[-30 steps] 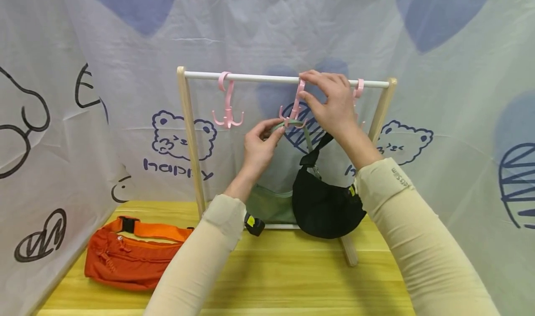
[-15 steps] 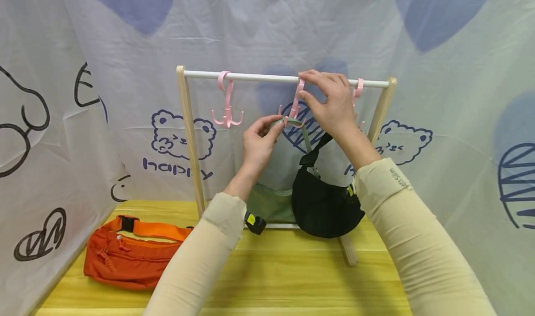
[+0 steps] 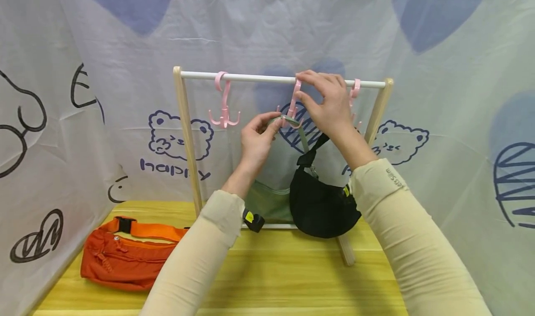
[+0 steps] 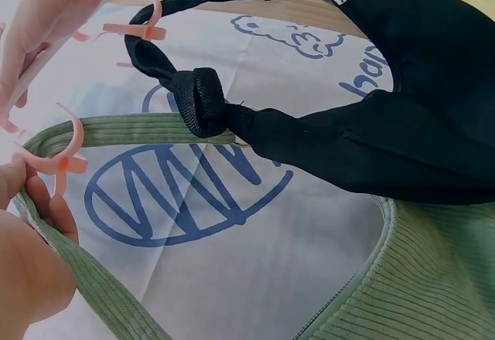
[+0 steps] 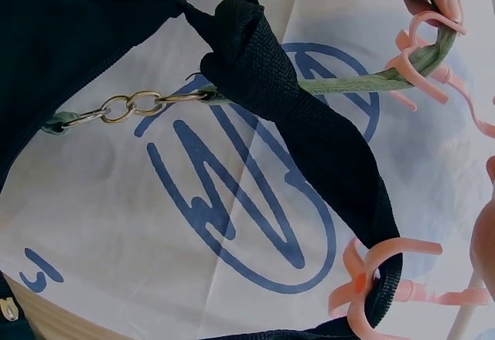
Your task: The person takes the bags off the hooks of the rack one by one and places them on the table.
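My left hand (image 3: pixel 257 141) pinches the green ribbed strap (image 4: pixel 108 297) beside the prongs of the middle pink hook (image 3: pixel 294 100); the strap lies over those prongs. My right hand (image 3: pixel 330 103) holds the upper part of that hook at the white rail, between thumb and fingers. The green bag (image 3: pixel 269 202) hangs below, partly behind the black bag (image 3: pixel 322 204). In the right wrist view the black strap (image 5: pixel 332 162) loops over another pink hook (image 5: pixel 360 282), and a metal chain (image 5: pixel 128 107) joins the green strap.
The rack's white rail (image 3: pixel 259 78) runs between two wooden posts, with a pink hook (image 3: pixel 225 104) hanging at its left. An orange waist bag (image 3: pixel 125 260) lies on the yellow wooden table (image 3: pixel 267 274) at the left. Patterned cloth (image 3: pixel 267 23) stands behind.
The head view has shifted slightly. Both hands keep their grips, and the left hand with the green strap has risen a little at the hook prongs.
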### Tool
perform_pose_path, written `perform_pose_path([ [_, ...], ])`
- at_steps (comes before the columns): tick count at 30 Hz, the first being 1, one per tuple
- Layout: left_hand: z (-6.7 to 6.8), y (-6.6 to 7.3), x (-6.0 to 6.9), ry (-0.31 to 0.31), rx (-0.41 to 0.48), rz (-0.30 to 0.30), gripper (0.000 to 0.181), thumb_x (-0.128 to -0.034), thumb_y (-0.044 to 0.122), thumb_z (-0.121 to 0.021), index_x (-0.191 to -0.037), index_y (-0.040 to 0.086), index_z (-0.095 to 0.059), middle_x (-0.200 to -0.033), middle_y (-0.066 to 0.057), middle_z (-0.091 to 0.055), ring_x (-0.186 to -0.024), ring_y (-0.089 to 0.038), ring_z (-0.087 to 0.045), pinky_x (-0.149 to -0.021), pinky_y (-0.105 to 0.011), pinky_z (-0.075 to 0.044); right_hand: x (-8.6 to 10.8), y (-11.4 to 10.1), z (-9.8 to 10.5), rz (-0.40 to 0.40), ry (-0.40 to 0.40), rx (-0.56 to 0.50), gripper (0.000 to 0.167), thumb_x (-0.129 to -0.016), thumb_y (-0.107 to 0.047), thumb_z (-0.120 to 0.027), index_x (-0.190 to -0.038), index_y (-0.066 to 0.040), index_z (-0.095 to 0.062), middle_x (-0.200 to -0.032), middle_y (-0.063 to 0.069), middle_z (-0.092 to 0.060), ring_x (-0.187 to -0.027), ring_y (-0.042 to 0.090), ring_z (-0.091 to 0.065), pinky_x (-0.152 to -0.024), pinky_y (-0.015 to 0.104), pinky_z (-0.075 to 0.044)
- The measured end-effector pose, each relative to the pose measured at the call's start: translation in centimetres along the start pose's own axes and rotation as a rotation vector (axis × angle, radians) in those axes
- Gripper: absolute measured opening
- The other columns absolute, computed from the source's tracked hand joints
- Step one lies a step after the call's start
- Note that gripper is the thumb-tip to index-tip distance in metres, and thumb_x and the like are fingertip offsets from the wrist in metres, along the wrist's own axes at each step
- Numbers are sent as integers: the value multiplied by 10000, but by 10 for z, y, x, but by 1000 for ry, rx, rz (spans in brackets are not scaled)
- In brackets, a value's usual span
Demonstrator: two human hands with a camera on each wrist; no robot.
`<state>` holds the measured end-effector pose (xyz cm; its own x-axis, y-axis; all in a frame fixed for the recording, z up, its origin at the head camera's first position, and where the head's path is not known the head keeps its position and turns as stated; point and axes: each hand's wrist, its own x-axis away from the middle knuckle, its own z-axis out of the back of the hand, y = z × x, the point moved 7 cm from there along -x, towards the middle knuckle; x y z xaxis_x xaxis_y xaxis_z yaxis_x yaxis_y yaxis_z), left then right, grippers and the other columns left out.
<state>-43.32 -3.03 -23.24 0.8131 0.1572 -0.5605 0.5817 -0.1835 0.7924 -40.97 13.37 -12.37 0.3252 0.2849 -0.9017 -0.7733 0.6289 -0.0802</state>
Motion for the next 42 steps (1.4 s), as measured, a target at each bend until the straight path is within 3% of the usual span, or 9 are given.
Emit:
perform_pose_path([
  [5,-2,2,-1,-11,-5,-2,242,-972,51,-726,-1197,-38,-727,-1185,-190,-726,-748,-13,-588,-687,-180,-501,0,0,1,1,7,1,367,-972,-184,-753,-1321,-75,-715,-1339,116,-699,-1216,313,-606,-1105,453,-366],
  [14,-1,4,-2,-7,0,3,247,-978,63,-722,-1209,-23,-736,-1168,-162,-730,-764,-32,-589,-678,-184,-502,0,-2,0,-19,5,-12,379,-955,-182,-775,-1312,-68,-717,-1336,122,-700,-1228,303,-603,-1119,427,-357],
  [27,-5,8,-4,-1,19,11,249,-968,59,-736,-1201,-27,-741,-937,11,-731,-760,-43,-612,-664,-179,-502,-1,-2,1,-16,25,-8,374,-943,-172,-789,-1295,-63,-728,-1314,121,-712,-1220,301,-615,-1108,420,-367],
  [42,-9,14,-7,-7,22,-8,245,-954,50,-749,-1185,-32,-745,-879,10,-730,-739,-52,-632,-645,-190,-492,-1,-3,1,-23,40,-4,379,-934,-193,-799,-1286,-68,-736,-1302,112,-719,-1200,297,-617,-1090,429,-380],
])
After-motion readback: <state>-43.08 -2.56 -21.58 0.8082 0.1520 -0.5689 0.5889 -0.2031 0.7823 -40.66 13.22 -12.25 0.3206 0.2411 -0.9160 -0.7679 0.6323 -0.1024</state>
